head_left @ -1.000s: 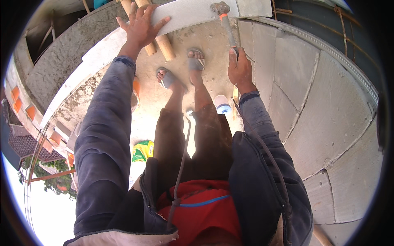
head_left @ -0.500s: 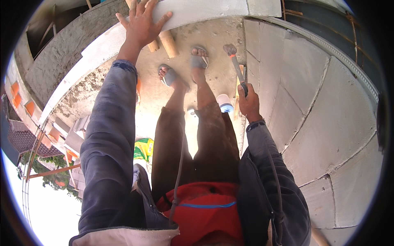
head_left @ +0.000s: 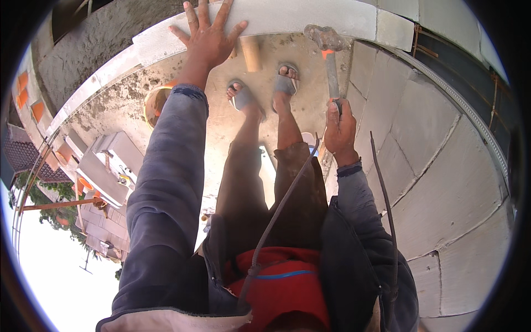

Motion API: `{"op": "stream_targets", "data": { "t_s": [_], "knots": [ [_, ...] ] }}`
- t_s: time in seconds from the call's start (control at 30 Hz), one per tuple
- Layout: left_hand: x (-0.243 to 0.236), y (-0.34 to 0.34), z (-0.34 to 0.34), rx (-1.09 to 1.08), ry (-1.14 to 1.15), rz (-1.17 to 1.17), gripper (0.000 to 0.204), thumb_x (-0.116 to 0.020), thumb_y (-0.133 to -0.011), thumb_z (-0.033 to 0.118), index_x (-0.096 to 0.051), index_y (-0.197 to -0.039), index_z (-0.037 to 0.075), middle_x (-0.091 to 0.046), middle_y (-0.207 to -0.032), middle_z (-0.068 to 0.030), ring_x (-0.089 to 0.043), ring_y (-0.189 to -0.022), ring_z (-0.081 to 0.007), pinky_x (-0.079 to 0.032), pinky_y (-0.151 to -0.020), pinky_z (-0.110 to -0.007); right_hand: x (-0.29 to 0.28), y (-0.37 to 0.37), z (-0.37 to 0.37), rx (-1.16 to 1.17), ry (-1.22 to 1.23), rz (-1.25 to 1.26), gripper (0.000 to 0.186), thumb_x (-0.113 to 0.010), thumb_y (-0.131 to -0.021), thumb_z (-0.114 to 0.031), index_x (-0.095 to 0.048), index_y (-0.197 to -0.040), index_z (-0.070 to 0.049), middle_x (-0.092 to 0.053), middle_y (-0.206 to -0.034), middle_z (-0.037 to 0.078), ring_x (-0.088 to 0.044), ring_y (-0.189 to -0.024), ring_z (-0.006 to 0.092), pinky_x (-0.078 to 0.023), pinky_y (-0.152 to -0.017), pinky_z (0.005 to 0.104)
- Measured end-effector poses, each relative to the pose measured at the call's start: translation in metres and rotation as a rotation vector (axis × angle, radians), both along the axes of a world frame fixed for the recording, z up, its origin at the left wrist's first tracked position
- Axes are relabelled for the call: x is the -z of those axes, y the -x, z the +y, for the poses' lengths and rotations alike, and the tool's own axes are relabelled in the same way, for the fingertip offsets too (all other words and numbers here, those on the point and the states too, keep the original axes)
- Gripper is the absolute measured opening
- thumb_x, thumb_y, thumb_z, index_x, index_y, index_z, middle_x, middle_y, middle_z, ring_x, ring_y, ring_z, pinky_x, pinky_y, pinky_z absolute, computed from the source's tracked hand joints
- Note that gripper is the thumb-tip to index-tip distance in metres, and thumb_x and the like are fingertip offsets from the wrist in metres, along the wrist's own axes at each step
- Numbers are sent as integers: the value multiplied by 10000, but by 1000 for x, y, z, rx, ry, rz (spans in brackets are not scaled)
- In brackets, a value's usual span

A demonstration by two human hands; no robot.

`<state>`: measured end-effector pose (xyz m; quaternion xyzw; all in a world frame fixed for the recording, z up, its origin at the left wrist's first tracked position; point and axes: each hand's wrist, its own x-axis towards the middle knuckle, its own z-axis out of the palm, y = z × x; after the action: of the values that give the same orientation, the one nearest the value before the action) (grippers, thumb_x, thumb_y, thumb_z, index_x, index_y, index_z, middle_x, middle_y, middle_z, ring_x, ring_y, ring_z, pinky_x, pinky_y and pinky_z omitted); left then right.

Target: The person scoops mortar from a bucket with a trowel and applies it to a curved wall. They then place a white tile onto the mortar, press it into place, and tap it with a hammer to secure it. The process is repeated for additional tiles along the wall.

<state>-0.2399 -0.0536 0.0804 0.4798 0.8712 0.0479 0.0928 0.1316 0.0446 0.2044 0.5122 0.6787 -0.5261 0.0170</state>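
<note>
Across the top runs a long pale block strip [head_left: 287, 15], on which my left hand [head_left: 213, 41] lies with fingers spread. My right hand [head_left: 340, 130] grips the grey handle of a hammer [head_left: 332, 72], its dirty metal head by the strip's lower edge, above an orange band; whether they touch I cannot tell. Bamboo poles [head_left: 251, 55] stick out beneath the strip. My sandalled feet stand on the concrete floor [head_left: 243, 74] below.
Along the right stands a wall of large grey blocks [head_left: 442, 182] with rebar beside it. A bucket [head_left: 152, 108] is left of my feet, a pail [head_left: 310, 144] behind my right arm. Loose blocks [head_left: 110, 160], scaffold rods and a tiled roof appear at left.
Half a second ago the hammer dropped away from the strip; now it is raised back to the strip's edge. My left hand stays on the strip. The view has shifted, showing more of the bucket.
</note>
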Motion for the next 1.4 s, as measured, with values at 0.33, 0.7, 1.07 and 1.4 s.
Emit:
{"op": "stream_targets", "data": {
  "t_s": [0.33,0.7,1.07,1.4],
  "knots": [
    [-45,-8,21,-108,91,-138,798,-577,-1011,684,-387,-1686,303,-174,-1802,-162,-37,-1660,-475,-26,-1195,-860,45,61,36,-44,-200,-54,412,-488,-1158,-419,-608,-1163,-24,-642,-811,179,-619,-695,367,-493,-685,461],
    [-48,-4,18,-147,73,-188,769,-537,-1023,694,-336,-1702,396,-114,-1819,-164,-2,-1668,-458,-6,-1187,-868,61,69,13,-56,-168,-45,439,-506,-1158,-417,-610,-1210,6,-625,-827,94,-584,-709,232,-478,-675,403],
    [-11,-72,-116,-768,-588,-420,558,-755,-992,353,-592,-1435,56,-605,-1428,-190,-537,-1302,-406,-368,-1183,-547,56,64,15,-34,-242,-34,304,-487,-1177,-378,-564,-1128,-89,-465,-822,-47,-426,-653,27,-344,-528,213],
    [60,59,-191,-727,-595,-472,647,-689,-1040,407,-498,-1560,73,-544,-1529,-308,-502,-1430,-483,-410,-1179,-576,20,182,-39,-348,14,268,401,-486,-1171,-387,-579,-1165,3,-543,-771,15,-448,-627,104,-357,-541,291]
  ]
}}
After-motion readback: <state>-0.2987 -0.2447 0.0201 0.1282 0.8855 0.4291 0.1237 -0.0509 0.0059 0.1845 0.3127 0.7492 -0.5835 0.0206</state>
